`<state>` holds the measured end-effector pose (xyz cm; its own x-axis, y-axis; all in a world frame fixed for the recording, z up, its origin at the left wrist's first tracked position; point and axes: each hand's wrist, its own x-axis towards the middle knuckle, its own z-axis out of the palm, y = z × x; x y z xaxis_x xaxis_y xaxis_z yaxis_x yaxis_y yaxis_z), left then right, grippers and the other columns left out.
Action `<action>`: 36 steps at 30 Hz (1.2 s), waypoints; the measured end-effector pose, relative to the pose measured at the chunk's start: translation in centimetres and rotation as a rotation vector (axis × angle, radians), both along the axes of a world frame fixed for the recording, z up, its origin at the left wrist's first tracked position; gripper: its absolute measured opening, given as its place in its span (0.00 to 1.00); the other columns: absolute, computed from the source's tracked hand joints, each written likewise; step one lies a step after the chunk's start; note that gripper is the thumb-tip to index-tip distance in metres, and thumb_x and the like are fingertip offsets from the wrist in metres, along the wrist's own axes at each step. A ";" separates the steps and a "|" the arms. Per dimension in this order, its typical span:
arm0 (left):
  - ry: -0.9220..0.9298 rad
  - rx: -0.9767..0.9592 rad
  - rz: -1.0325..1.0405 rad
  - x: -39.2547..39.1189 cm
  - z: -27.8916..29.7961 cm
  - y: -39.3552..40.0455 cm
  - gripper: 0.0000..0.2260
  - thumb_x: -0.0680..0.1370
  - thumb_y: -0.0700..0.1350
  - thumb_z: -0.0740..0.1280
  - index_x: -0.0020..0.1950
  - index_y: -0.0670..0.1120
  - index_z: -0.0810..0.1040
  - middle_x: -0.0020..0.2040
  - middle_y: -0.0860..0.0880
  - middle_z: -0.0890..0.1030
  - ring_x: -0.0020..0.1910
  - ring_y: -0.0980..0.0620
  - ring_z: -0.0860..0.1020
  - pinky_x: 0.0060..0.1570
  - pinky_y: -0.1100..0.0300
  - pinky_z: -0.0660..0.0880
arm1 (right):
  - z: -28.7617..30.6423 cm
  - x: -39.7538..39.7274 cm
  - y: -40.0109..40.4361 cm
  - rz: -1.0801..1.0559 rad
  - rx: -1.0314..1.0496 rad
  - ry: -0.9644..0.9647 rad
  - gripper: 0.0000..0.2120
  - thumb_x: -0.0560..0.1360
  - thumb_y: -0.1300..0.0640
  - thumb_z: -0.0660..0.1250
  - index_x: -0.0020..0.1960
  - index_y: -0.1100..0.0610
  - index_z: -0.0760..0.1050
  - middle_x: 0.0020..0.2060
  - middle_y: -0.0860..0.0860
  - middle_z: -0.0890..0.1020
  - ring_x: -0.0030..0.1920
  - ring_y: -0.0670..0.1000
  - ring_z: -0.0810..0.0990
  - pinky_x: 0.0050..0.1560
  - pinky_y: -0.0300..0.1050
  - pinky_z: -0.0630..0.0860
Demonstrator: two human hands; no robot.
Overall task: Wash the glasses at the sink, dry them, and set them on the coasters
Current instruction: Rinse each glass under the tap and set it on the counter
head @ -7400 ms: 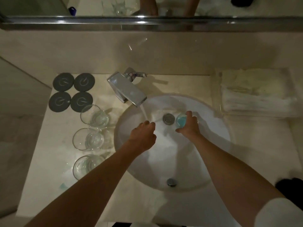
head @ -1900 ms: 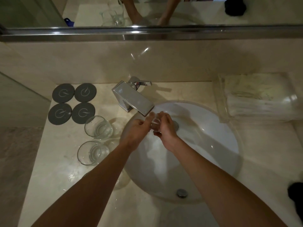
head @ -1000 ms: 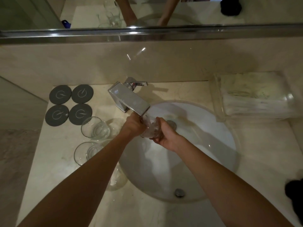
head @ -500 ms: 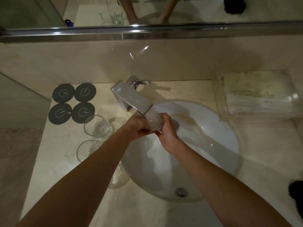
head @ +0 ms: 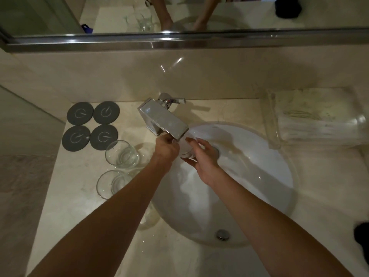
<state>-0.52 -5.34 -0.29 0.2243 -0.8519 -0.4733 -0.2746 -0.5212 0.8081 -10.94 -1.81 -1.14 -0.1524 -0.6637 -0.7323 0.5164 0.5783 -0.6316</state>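
Note:
A clear glass (head: 186,149) sits under the chrome tap's spout (head: 165,121), above the white sink (head: 259,176). My left hand (head: 165,149) grips its left side and my right hand (head: 203,156) curls round its right side. Left of the sink stand more clear glasses: one (head: 122,154) near the coasters, a second (head: 108,184) in front of it, and a third (head: 148,218) mostly hidden under my left forearm. Several dark round coasters (head: 90,124) lie bare at the back left.
A clear tray with folded white towels (head: 315,120) stands at the back right. A dark object (head: 362,234) lies at the counter's right edge. The mirror's metal ledge (head: 179,40) runs above the backsplash. The sink's overflow plug (head: 221,234) shows near the front.
Earlier my right hand held a blue item in the basin with the tap running. Since then both hands took a glass and keep it under the spout, shifting slightly.

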 end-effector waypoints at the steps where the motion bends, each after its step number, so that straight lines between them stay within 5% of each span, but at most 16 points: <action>1: 0.108 0.054 0.017 0.0 -0.7 0.2 0.10 0.78 0.31 0.62 0.54 0.40 0.80 0.47 0.45 0.83 0.42 0.48 0.80 0.39 0.65 0.77 | 0.1 0.3 0.0 -0.040 -0.010 -0.001 0.22 0.72 0.58 0.77 0.64 0.55 0.75 0.57 0.59 0.80 0.53 0.55 0.83 0.48 0.51 0.85; 4: 0.108 0.115 -0.066 0.6 -1.5 0.7 0.11 0.77 0.38 0.63 0.58 0.44 0.80 0.49 0.46 0.84 0.46 0.47 0.82 0.52 0.52 0.79 | 0.1 0.5 0.2 -0.047 -0.026 0.043 0.24 0.72 0.58 0.77 0.66 0.54 0.75 0.58 0.54 0.79 0.49 0.49 0.83 0.51 0.51 0.84; 8: -0.394 -0.142 -0.286 1.8 -0.4 0.0 0.06 0.75 0.40 0.69 0.49 0.40 0.82 0.45 0.39 0.83 0.44 0.40 0.81 0.41 0.55 0.74 | 0.1 -0.1 0.3 0.171 0.046 0.098 0.21 0.69 0.56 0.78 0.60 0.55 0.78 0.58 0.56 0.81 0.55 0.55 0.83 0.45 0.51 0.85; 11: -0.500 -0.108 -0.560 2.4 0.3 -0.8 0.13 0.75 0.46 0.73 0.56 0.41 0.82 0.51 0.40 0.83 0.48 0.40 0.82 0.44 0.51 0.79 | 0.7 -1.2 0.1 0.336 0.091 0.097 0.16 0.70 0.53 0.78 0.55 0.58 0.82 0.55 0.57 0.82 0.57 0.58 0.82 0.40 0.49 0.84; 13: -0.463 -0.018 -0.657 2.3 0.5 -1.0 0.12 0.78 0.47 0.70 0.56 0.40 0.81 0.49 0.40 0.83 0.39 0.44 0.84 0.34 0.55 0.81 | 1.2 -1.8 -0.1 0.391 0.111 0.098 0.14 0.70 0.51 0.77 0.51 0.58 0.83 0.55 0.57 0.82 0.56 0.58 0.82 0.41 0.51 0.84; 16: -0.323 0.026 -0.474 1.5 0.3 -1.0 0.06 0.79 0.39 0.65 0.54 0.38 0.78 0.43 0.41 0.82 0.27 0.47 0.81 0.21 0.61 0.76 | 1.1 -1.6 -0.1 0.289 0.103 0.083 0.14 0.72 0.53 0.76 0.53 0.59 0.81 0.54 0.59 0.81 0.52 0.57 0.83 0.46 0.55 0.85; 20: 0.069 0.161 -0.178 0.7 -0.6 -0.5 0.15 0.73 0.31 0.64 0.57 0.41 0.80 0.47 0.43 0.85 0.37 0.48 0.84 0.37 0.56 0.83 | 0.6 0.0 0.3 -0.020 0.010 0.030 0.18 0.73 0.62 0.73 0.62 0.59 0.75 0.53 0.60 0.80 0.52 0.58 0.83 0.50 0.58 0.84; 22: 0.234 0.241 -0.098 0.3 -0.3 -0.1 0.16 0.74 0.27 0.63 0.59 0.40 0.78 0.45 0.45 0.85 0.34 0.52 0.84 0.32 0.61 0.80 | 0.4 0.7 0.6 -0.070 -0.017 -0.002 0.18 0.73 0.63 0.73 0.61 0.55 0.73 0.54 0.60 0.80 0.54 0.59 0.83 0.52 0.58 0.83; 27: -0.305 0.013 -0.310 1.3 -0.2 -0.9 0.14 0.78 0.41 0.66 0.63 0.43 0.80 0.59 0.42 0.82 0.57 0.42 0.80 0.48 0.62 0.72 | 0.0 0.9 1.1 0.092 0.009 0.009 0.15 0.72 0.58 0.73 0.57 0.51 0.74 0.58 0.61 0.78 0.53 0.56 0.81 0.47 0.54 0.84; 31: -0.417 -0.035 -0.369 1.7 0.6 -1.3 0.16 0.77 0.39 0.67 0.64 0.40 0.77 0.61 0.38 0.80 0.60 0.37 0.78 0.53 0.56 0.73 | 0.3 0.8 0.5 0.300 0.041 0.080 0.26 0.66 0.50 0.69 0.65 0.49 0.75 0.61 0.56 0.79 0.58 0.56 0.80 0.44 0.53 0.85; 36: -0.424 -0.077 -0.311 0.9 1.3 0.0 0.13 0.77 0.37 0.65 0.61 0.37 0.78 0.58 0.36 0.80 0.58 0.35 0.78 0.48 0.55 0.72 | -0.4 1.7 0.5 0.373 -0.027 0.410 0.22 0.76 0.66 0.57 0.65 0.49 0.74 0.62 0.55 0.78 0.51 0.54 0.81 0.51 0.56 0.84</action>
